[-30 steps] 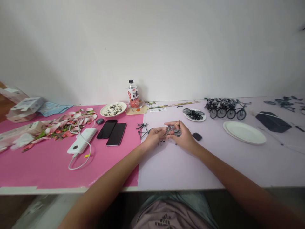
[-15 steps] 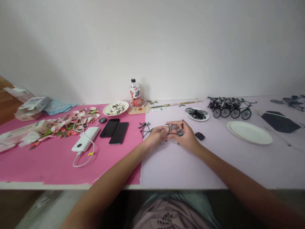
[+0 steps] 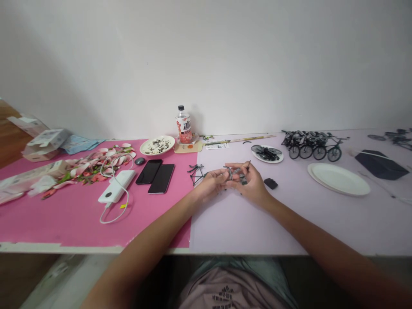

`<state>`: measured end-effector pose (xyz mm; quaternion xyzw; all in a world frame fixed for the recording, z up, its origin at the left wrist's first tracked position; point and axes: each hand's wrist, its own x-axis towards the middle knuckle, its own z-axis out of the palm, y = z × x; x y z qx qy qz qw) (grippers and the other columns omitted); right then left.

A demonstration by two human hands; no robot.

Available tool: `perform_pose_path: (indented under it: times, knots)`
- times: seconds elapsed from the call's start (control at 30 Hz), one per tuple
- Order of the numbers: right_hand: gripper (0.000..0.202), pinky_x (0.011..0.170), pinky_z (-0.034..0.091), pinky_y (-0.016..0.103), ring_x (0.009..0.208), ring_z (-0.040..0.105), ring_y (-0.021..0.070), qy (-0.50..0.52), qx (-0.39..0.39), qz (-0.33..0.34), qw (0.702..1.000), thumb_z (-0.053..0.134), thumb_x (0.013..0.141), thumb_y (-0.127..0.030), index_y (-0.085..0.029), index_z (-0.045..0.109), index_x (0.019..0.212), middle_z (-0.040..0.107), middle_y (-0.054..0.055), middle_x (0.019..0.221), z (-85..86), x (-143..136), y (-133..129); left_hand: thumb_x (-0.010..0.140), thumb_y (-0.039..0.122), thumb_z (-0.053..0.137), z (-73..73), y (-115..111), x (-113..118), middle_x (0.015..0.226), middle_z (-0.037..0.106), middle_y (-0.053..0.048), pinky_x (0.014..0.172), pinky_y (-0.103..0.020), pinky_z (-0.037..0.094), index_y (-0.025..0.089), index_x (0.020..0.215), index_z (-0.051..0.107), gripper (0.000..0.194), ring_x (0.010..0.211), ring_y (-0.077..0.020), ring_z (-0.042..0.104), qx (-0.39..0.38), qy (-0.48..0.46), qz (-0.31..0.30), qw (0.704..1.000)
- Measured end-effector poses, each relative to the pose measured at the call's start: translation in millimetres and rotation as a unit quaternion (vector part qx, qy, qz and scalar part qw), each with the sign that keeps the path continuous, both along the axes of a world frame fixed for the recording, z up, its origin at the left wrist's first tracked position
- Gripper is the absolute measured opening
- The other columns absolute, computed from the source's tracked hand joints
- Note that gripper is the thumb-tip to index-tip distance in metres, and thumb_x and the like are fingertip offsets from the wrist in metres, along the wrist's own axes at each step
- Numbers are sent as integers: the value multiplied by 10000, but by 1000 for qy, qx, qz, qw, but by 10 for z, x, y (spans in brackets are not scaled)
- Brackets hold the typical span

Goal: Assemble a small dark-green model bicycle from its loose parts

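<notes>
Together, left hand (image 3: pixel 212 182) and right hand (image 3: pixel 249 182) pinch a small bicycle part (image 3: pixel 234 174) between them.

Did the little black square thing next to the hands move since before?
No. The little black square thing lies on the table just below the plate of black parts, as before; only the camera shifted.

At the middle of the frame the small model part (image 3: pixel 236 175) pinched between both hands looks like grey metal or plastic with a dull sheen; which of the two cannot be told. The pink sheet (image 3: pixel 64 219) at lower left and the pale lilac sheet (image 3: pixel 257 223) at lower right look like matt, smooth paper. The two phones (image 3: pixel 156 174) show glossy black glass, and the empty plate (image 3: pixel 337 179) at right looks matt white, likely paper.
</notes>
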<state>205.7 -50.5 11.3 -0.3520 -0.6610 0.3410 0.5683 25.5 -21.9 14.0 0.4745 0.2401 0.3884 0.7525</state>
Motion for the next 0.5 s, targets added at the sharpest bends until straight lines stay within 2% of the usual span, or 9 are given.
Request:
perform_pose_path:
  times: [0.13,0.27,0.5]
  knots:
    - [621,1087,527,532,1274,664,305,33,-13,15,999,895,794,-454,-287,299,851,714,163,1383,-22,-34,-3,765,451,933,3,12,-13,1002,783,-144,856,-291,555,132,870,705,407,902,-209,744,-5,-34,-30,999]
    - [606,1104,517,530,1272,670,296,54,-9,30,998,898,803,-438,-287,313,855,721,154,1377,-24,-49,-10,766,432,936,39,-5,-8,990,777,-131,815,-271,548,126,921,732,399,880,-198,742,-9,-52,-41,998]
    - [565,1063,522,521,1207,677,288,-2,18,4,1000,864,842,-430,-283,319,855,700,148,1406,-14,-24,-33,724,370,969,76,-28,2,891,749,-82,763,-253,535,141,897,734,371,845,-185,736,-27,-72,-39,996]
